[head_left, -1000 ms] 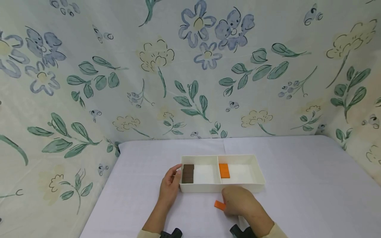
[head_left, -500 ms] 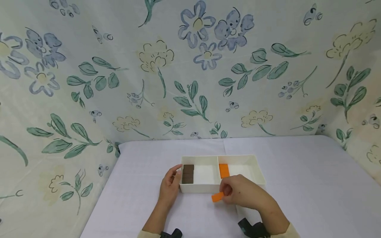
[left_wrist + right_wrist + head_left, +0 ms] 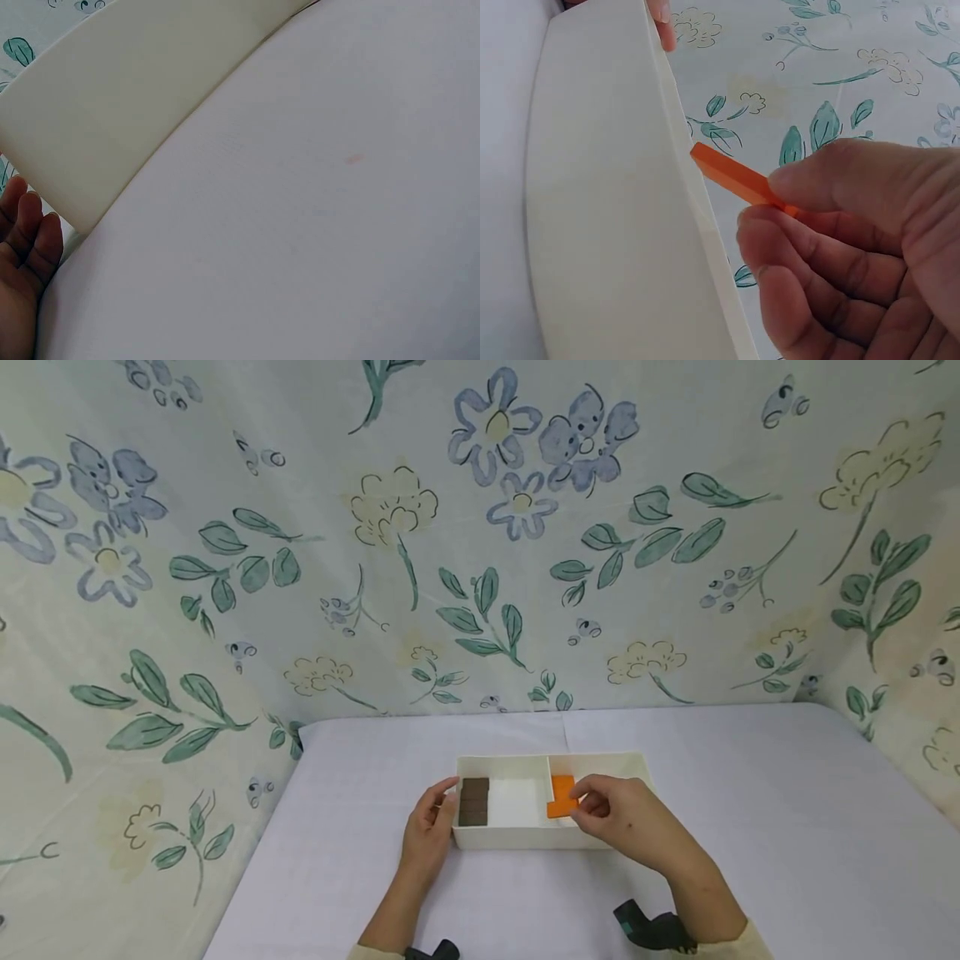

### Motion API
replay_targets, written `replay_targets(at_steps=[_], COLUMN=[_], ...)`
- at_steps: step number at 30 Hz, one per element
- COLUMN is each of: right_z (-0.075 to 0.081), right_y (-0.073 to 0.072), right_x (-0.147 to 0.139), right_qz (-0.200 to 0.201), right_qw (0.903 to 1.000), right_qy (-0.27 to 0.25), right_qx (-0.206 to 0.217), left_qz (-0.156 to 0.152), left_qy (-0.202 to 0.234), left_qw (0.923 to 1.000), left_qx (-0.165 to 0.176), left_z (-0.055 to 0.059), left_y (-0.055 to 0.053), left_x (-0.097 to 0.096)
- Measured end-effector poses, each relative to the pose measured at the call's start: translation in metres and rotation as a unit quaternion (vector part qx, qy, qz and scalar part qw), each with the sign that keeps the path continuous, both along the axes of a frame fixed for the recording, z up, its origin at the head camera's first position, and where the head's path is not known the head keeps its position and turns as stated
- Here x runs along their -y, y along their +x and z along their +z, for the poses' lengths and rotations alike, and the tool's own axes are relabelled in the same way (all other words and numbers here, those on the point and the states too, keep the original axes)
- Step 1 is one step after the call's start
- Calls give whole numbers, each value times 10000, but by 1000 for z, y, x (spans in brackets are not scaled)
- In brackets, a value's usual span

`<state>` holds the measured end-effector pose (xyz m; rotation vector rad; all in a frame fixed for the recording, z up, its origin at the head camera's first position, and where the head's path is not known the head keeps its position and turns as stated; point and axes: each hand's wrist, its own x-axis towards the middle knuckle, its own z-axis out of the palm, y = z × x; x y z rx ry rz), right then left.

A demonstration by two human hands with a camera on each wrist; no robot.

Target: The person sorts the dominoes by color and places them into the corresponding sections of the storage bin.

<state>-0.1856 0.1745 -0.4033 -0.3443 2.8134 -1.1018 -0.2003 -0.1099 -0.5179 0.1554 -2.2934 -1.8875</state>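
A white two-compartment box [image 3: 517, 837] stands on the table. My left hand [image 3: 427, 831] rests against its left end; in the left wrist view the fingers [image 3: 49, 240] lie beside the box's corner with little bend. Between thumb and fingertips, my right hand [image 3: 630, 818] pinches a small flat orange block [image 3: 731, 174], held over the right compartment near the divider. Beneath and behind it lies more orange, a block [image 3: 562, 785] against the divider, partly covered in the head view. Dark brown blocks [image 3: 474, 802] line the left wall of the left compartment.
A white cloth [image 3: 337, 827] covers the table. Floral fabric [image 3: 480, 568] hangs behind it and at both sides. Dark wrist devices [image 3: 652, 928] are strapped near both hands.
My right hand has lifted the orange block from the table in front of the box and carried it up and forward over the right compartment. The left hand has stayed in place.
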Motion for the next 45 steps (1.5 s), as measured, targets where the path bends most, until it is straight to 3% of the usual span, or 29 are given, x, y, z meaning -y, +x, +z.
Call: replay_targets(at_steps=[5, 19, 33, 45], right_z=[-4, -5, -9, -20], right_y=[-3, -6, -9, -23], right_x=[0, 4, 3, -17], right_qz=[-221, -74, -251, -397], right_qw=[9996, 9995, 9994, 9988], right_qy=[181, 295, 246, 270], right_qx=[62, -11, 69, 127], left_qz=[23, -87, -22, 12], left_qy=[-8, 23, 55, 3], left_qw=[10000, 9997, 9999, 10000], left_qx=[41, -234, -100, -49], left_z=[-1, 4, 2, -1], left_y=[1, -1, 2, 0], left_x=[0, 1, 1, 0])
